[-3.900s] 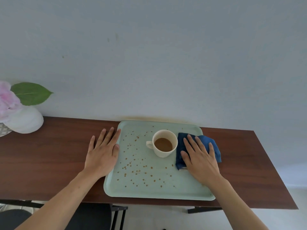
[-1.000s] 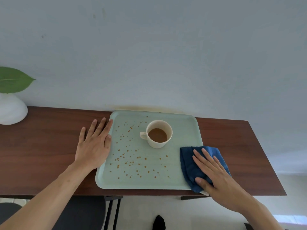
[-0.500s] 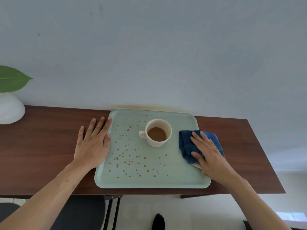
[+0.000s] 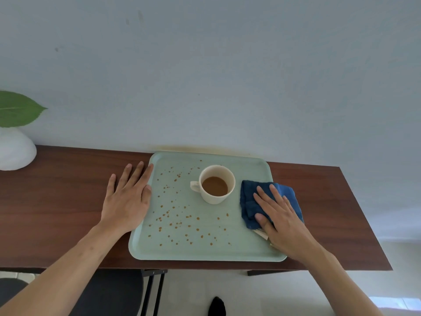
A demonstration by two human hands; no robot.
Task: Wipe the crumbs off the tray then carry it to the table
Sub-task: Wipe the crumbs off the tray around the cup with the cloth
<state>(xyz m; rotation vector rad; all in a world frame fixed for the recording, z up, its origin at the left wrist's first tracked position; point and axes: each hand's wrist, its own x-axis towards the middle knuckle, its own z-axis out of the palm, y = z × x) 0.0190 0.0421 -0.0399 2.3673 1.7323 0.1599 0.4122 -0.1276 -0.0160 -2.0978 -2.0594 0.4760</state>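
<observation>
a: pressing flat on the blue cloth (image 4: 251, 202), the right hand (image 4: 281, 216) keeps its fingers straight, at the tray (image 4: 205, 253)'s 3 o'clock edge.

b: and the left hand (image 4: 126, 199)?

a: open too, palm down on the wooden table (image 4: 57, 201), touching the tray's 9 o'clock rim.

b: the crumbs (image 4: 180, 222)?

a: scattered from 6 to 10 o'clock of the cup (image 4: 215, 184), which sits toward the tray's 12 o'clock side.
</observation>
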